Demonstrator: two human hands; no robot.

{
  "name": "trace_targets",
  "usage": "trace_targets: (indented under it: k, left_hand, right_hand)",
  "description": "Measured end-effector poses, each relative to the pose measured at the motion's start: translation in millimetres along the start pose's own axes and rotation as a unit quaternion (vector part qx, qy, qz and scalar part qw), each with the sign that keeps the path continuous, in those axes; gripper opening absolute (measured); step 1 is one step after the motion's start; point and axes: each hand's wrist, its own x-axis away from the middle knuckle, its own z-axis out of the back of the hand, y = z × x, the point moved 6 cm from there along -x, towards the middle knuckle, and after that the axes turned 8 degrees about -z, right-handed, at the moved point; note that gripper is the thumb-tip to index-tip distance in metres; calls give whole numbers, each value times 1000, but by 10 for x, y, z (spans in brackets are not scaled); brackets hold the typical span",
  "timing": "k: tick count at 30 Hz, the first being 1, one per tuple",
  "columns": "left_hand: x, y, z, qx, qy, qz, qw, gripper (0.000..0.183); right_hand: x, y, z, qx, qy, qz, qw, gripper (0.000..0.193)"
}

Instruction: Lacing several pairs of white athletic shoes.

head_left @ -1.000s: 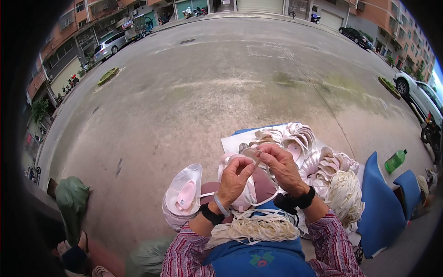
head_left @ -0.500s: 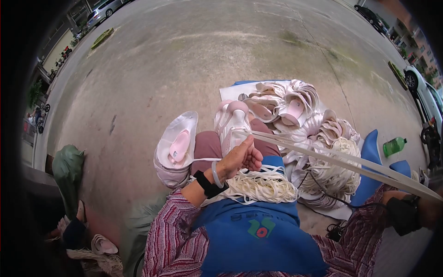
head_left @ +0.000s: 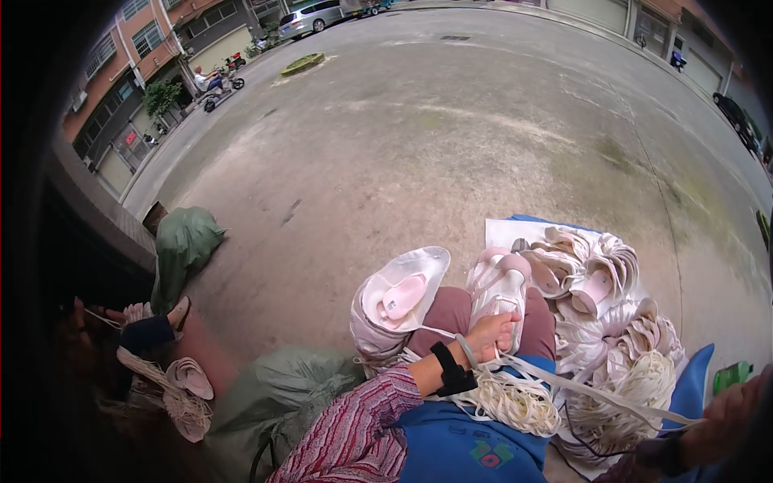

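One shoe, white with a pink toe [head_left: 498, 291], the piece in hand: on the person's lap, lower right of centre in the frame, toe pointing up the frame. One left hand [head_left: 493, 336], over the near end of that shoe, fingers curled in toward the palm; from where I stand I cannot tell whether they grip anything. One right hand [head_left: 725, 414], lower right edge, dim and blurred, fingers closed on a flat white lace [head_left: 612, 394], which runs drawn out across the frame from just below the left hand. One black wristband [head_left: 452, 372], left wrist. One loose bundle of laces [head_left: 515, 406], cream, on a blue apron [head_left: 427, 439], bottom centre. One stack of uppers [head_left: 374, 326], white and pink, left of the knees. One larger pile of uppers [head_left: 600, 286], in rows on a white sheet [head_left: 503, 232], right of the knees. One green bottle [head_left: 729, 376], far right, beside a blue panel [head_left: 694, 372]. Two green sacks [head_left: 187, 249], left and lower left. One silver car [head_left: 310, 18], top left of centre.
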Motion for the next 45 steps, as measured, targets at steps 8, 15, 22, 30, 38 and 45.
trace_targets:
  k: [8,15,22,30,38,45]
  left_hand:
    - [257,231,189,-333,16,-78,939,23]
    - [391,382,139,-381,34,-117,917,28]
    - [415,351,212,-366,37,-113,923,27]
    - [485,453,274,-444,28,-254,859,35]
    - [559,461,185,-512,11,-286,809,33]
    - [622,463,98,-590,-5,-236,772,21]
  right_hand:
    - [319,2160,893,305,123,-457,826,13]
    - [501,2592,719,322,33,-521,790,18]
    - [754,2760,424,363,-258,-511,735,22]
    - [815,2713,690,436,-204,-417,771,26]
    - [810,2871,1052,435,-77,-471,763,22]
    - [873,3027,1159,422,-100,-477,764,18]
